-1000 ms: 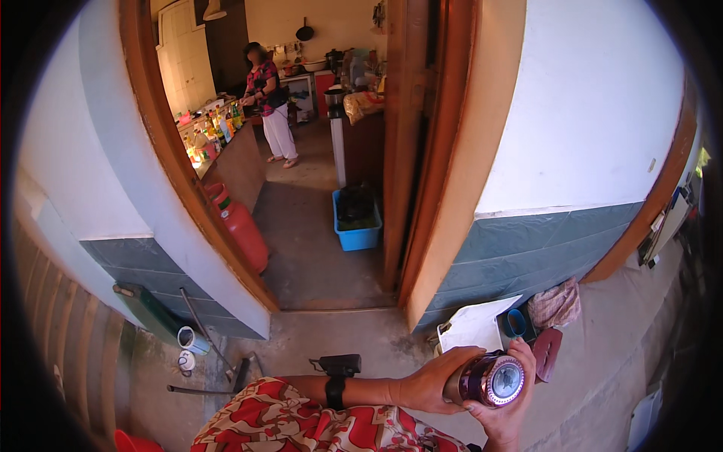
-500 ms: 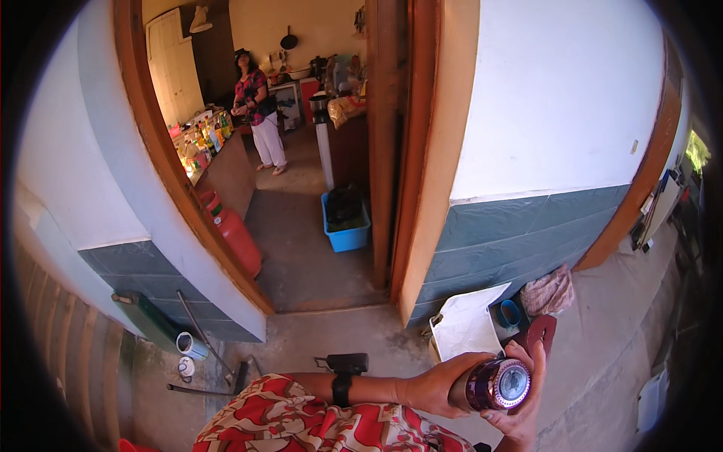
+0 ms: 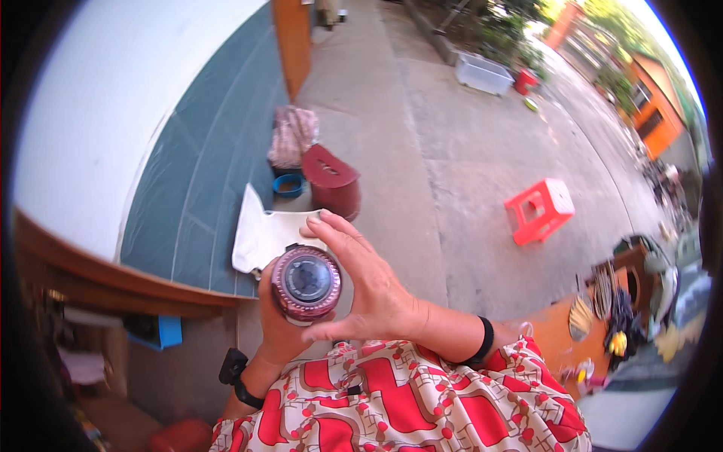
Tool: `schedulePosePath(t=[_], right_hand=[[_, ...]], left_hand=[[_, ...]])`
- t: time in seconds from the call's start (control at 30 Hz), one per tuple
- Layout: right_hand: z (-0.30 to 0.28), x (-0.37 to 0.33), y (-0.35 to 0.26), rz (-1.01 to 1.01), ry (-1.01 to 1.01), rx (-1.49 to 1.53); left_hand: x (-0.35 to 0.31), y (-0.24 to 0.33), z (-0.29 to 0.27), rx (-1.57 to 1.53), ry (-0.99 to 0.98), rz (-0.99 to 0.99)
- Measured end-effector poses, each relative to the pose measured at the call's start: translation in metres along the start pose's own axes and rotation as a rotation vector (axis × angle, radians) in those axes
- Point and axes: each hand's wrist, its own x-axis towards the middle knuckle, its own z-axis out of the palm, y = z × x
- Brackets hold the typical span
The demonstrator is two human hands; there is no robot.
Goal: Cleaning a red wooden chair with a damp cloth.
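My left hand (image 3: 280, 331) is wrapped round the side of a purple container (image 3: 307, 285) with a beaded rim. Its round, shiny, dark lid faces up at me. To the right of it my right hand (image 3: 369, 282) is open, with fingers stretched and thumb spread apart from them. The thumb comes close to the container's lower right edge; whether it touches I cannot tell. The container's lower body is mostly hidden below its rim and behind my left hand.
Beyond my hands are a white panel-like object (image 3: 252, 232), a dark red lidded drum (image 3: 331, 177), a blue basin (image 3: 288, 185) and a crumpled pinkish cloth (image 3: 294, 134) by the tiled wall. A red plastic stool (image 3: 541, 211) stands right; a cluttered orange table (image 3: 553, 335) lies nearer.
My view has turned right, from the kitchen doorway and the person inside to the yard. The right hand's fingers have spread away from the container; the left hand still holds it.
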Motion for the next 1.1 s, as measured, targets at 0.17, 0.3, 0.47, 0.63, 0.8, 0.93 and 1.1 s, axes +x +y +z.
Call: schedulePosePath(t=[0.17,0.3,0.47,0.63,0.8,0.93,1.1], right_hand=[[-0.079,-0.079,0.003,0.278,0.075,-0.188],[-0.116,-0.158,0.033,0.640,0.235,-0.177],[-0.161,-0.247,0.060,0.973,0.723,-0.028],[-0.219,-0.295,0.105,1.040,0.945,0.161],[-0.274,-0.282,0.147,0.961,1.043,0.224],[-0.301,-0.261,0.199,0.918,1.018,0.162],[-0.371,-0.234,0.259,0.976,1.015,0.068]], left_hand=[[0.023,0.006,0.042,0.078,-0.191,0.062],[0.055,0.002,0.088,-0.079,-0.257,0.036],[0.099,0.003,0.168,-0.117,-0.372,0.105],[0.143,0.017,0.265,-0.312,-0.297,0.050],[0.202,0.016,0.331,-0.333,-0.366,0.010],[0.257,-0.029,0.373,-0.150,-0.316,0.141],[0.341,-0.049,0.443,-0.304,-0.376,-0.112]])
